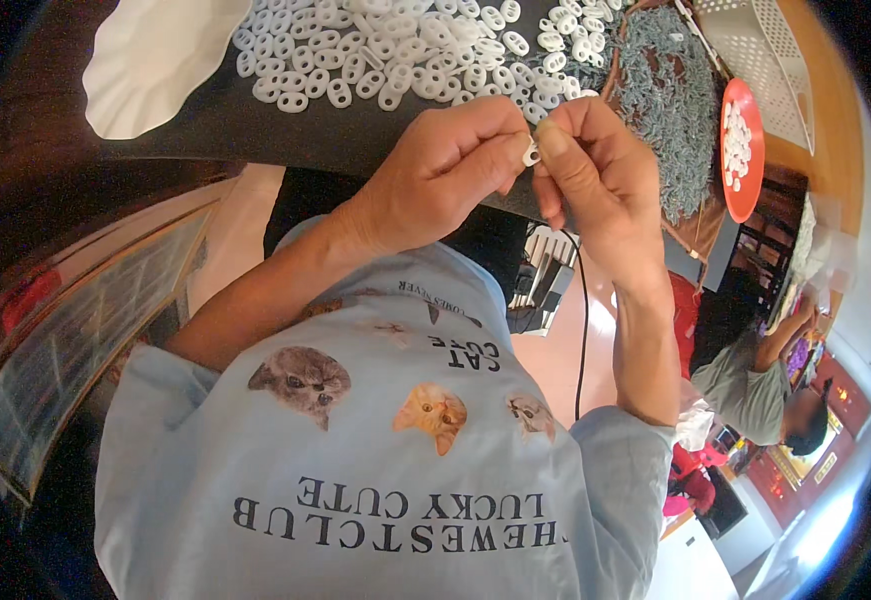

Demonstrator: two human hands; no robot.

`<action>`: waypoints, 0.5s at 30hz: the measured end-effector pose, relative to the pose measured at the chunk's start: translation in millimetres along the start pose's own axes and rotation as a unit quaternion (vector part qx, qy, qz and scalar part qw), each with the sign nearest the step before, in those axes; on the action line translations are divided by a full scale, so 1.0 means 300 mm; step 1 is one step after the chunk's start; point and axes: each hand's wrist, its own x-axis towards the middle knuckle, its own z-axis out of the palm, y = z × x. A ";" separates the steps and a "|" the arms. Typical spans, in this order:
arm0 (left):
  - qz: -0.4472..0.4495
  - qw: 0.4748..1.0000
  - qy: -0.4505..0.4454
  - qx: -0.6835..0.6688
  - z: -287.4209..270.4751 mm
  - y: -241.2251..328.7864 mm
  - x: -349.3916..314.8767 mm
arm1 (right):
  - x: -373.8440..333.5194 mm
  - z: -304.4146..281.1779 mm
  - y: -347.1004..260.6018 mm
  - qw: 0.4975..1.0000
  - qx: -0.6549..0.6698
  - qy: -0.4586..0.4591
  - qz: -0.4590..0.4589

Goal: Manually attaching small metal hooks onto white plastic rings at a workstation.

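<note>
"Where are the two hands?"

"Together, at the near edge of the dark surface (295, 138). The left hand (437, 172) comes in from one side and the right hand (607, 192) from the other, their fingertips almost meeting."

"And what are they holding?"

"A small white piece (530, 153), with a dark hole showing in it. It sits between the two thumbs, pinched by the fingers of both hands. Whether anything is fitted to it I can't fairly say; the fingertips cover most of it."

"What lies beyond the hands?"

"A broad heap of white two-holed pieces (405, 62), many overlapping, on the surface. Left of the heap is a white wavy-edged tray (150, 72)."

"And on the right?"

"A grey-green stringy bundle (667, 110), then a red dish (746, 207) with little white bits in it. A white perforated basket (767, 60) is near the dish, farther up."

"Anyone else about?"

"Yes, another person (750, 390) in a greyish top, well apart at the right, arms forward. A black cable (582, 330) hangs below the right hand, in front of a pale floor (545, 375)."
</note>
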 end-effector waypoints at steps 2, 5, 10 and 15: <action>-0.003 1.000 0.003 -0.005 0.001 0.001 -0.002 | -0.002 0.012 0.007 1.000 0.006 0.006 -0.008; 0.009 1.000 0.018 -0.009 0.003 0.000 -0.003 | -0.005 0.023 0.020 1.000 0.013 0.015 -0.021; 0.016 1.000 0.021 0.012 -0.004 0.003 0.006 | -0.005 0.044 0.033 0.998 0.022 0.038 -0.039; 0.003 1.000 0.014 -0.005 -0.011 0.011 0.007 | -0.002 0.032 0.019 0.999 -0.011 0.034 -0.021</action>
